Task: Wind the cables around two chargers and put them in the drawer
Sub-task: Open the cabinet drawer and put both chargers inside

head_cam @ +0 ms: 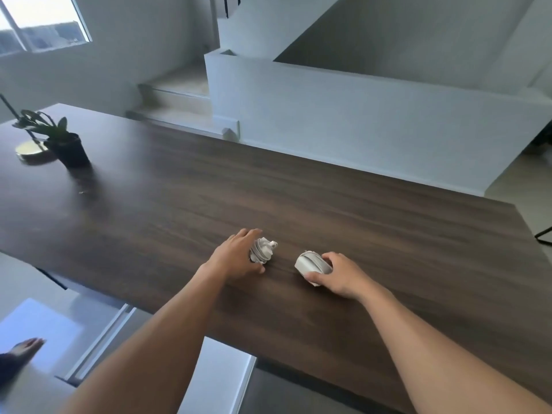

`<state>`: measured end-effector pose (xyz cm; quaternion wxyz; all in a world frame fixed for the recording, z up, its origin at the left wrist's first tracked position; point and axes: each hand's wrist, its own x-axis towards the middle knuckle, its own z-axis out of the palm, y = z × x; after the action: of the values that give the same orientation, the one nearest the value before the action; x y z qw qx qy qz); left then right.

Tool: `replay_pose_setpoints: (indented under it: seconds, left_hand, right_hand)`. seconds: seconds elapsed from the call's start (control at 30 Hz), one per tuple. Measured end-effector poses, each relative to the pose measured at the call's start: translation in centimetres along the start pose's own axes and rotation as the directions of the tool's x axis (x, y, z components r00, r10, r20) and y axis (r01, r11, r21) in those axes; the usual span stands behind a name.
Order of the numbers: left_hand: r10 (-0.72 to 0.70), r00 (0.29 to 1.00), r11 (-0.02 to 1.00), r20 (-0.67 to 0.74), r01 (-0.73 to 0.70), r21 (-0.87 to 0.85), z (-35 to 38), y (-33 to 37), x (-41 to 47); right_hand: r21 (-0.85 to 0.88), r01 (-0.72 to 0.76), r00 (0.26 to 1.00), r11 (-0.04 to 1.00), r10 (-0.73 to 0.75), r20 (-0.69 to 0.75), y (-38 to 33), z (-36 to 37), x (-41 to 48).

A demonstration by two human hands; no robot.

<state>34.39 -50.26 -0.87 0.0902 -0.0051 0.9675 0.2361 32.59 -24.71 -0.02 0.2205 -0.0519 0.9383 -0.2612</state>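
Chargers (312, 265) on table (149, 198), one against each hand (236, 258).

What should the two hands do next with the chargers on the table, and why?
Probably lift both and carry them toward the drawer. Each white charger already looks wound: the left hand covers the left charger, the right hand grips the right charger, both on the table.

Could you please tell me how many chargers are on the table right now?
2. One wound charger sits under the left hand; the other charger is gripped by the right hand. None seems hidden.
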Motion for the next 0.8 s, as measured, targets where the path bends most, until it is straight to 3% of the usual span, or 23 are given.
replay_pose_setpoints:
  seconds: [0.13, 0.33, 0.53, 0.8]
  left_hand:
    - [0.004, 1.000, 1.000, -0.001, -0.004, -0.023, 0.4, 0.7, 0.2]
    - [-0.010, 0.993, 0.996, -0.118, 0.000, -0.087, 1.1, 1.0, -0.6]
    - [0.013, 0.996, 1.000, -0.091, -0.014, -0.007, -1.7, 0.3, -2.6]
    - [0.041, 0.977, 0.999, -0.208, -0.033, 0.041, -7.3, -2.5, -7.2]
  right_hand:
    - [-0.016, 0.016, 0.999, 1.000, -0.016, -0.047, -0.5, 0.3, 0.2]
    - [-0.031, 0.047, 0.990, 0.998, -0.051, -0.135, -1.2, 0.1, -0.7]
    - [0.025, 0.136, 0.962, 0.990, -0.126, -0.244, -3.3, -0.3, -2.6]
    - [0.024, 0.232, 0.917, 0.972, -0.211, -0.338, -10.3, 1.4, -6.5]
